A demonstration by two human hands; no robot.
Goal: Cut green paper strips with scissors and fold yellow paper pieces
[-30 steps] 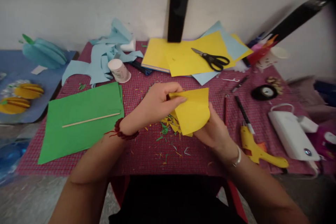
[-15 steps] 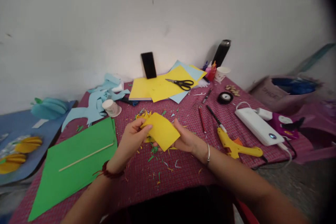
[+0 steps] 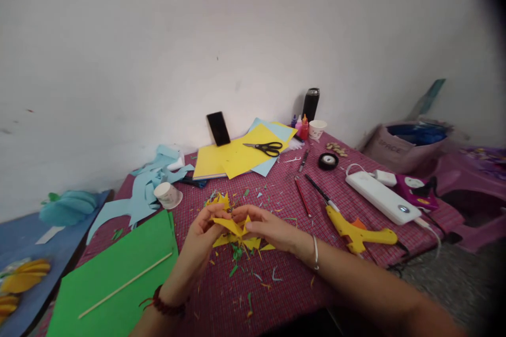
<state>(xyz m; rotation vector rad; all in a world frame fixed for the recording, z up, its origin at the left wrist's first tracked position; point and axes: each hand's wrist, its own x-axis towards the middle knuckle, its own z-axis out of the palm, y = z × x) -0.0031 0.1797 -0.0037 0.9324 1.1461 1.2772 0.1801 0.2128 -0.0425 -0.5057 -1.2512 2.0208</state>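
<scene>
Between my two hands is a piece of yellow paper (image 3: 229, 225), bent into a fold with its right corner standing up. My left hand (image 3: 205, 229) pinches its left side between thumb and fingers. On the right side my right hand (image 3: 266, 227) grips the raised edge, thumb in front and fingers behind. Beneath the hands lie yellow paper scraps (image 3: 221, 201) and green snippets (image 3: 237, 251) on the checked red tablecloth (image 3: 221, 295). Part of the held paper is hidden by my fingers.
Green sheets (image 3: 106, 268) bearing a wooden stick (image 3: 126, 284) lie at left, near a paper cup (image 3: 168, 195) and blue cuttings (image 3: 146, 184). Scissors (image 3: 266, 148) rest on yellow sheets behind. A yellow glue gun (image 3: 359, 231) and white power bank (image 3: 381, 197) are at right.
The yellow paper was held out nearly flat; now my hands have come closer together and it is folded upward. The view has tilted up slightly.
</scene>
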